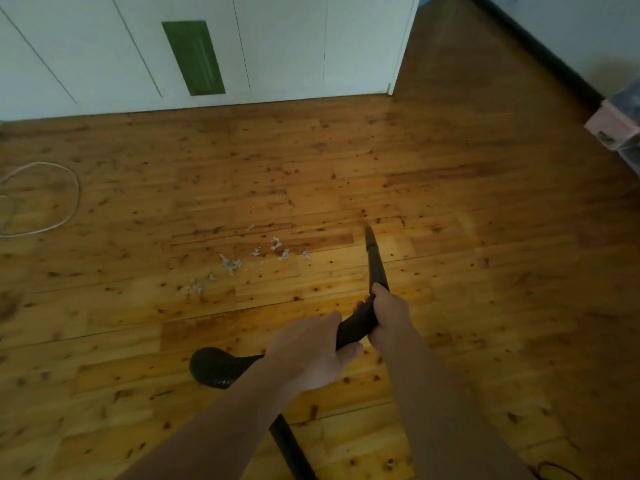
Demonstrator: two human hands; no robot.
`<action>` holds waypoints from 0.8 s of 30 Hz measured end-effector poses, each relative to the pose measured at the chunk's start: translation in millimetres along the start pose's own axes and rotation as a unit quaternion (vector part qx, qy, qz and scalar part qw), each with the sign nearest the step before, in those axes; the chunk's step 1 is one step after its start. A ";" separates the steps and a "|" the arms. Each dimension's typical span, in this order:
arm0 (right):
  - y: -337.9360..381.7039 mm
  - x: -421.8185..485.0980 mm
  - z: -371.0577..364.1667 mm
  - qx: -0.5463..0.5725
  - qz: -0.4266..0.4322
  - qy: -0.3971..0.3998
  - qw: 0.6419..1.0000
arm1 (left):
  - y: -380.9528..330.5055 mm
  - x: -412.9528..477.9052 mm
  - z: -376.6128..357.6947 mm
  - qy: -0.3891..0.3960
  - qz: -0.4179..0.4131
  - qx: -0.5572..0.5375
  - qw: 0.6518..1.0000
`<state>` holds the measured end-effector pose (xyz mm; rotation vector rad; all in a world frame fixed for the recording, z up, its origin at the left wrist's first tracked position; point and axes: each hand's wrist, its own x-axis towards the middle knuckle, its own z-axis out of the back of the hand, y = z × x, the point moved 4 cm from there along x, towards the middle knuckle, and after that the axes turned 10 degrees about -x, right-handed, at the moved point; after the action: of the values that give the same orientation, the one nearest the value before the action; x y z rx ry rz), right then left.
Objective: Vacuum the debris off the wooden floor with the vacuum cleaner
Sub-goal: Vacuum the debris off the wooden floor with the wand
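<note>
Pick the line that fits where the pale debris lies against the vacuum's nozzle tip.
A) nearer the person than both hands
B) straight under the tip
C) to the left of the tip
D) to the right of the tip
C: the pale debris lies scattered on the wooden floor left of the nozzle tip, apart from it, while the left hand and right hand hold the black tube.

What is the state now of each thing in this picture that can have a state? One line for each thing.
left hand: grips the hose.
right hand: grips the nozzle at its base.
nozzle: points forward, tip right of the debris, apart from it.
hose: looped beside the left hand.
debris: scattered on the wooden floor, not picked up.
white cable: lies looped on the floor.
cabinet doors: closed.
</note>
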<state>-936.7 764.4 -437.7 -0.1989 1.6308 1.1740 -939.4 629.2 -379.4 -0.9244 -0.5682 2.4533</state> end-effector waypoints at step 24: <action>98.8 51.6 -105.2 -0.117 0.033 -0.043 0.992 | 46.9 100.1 103.7 0.083 -0.021 -0.098 0.992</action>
<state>-1089.3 754.9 -427.1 -0.2413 1.4326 1.4069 -1090.8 623.2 -382.7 -1.1690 -0.7709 2.2868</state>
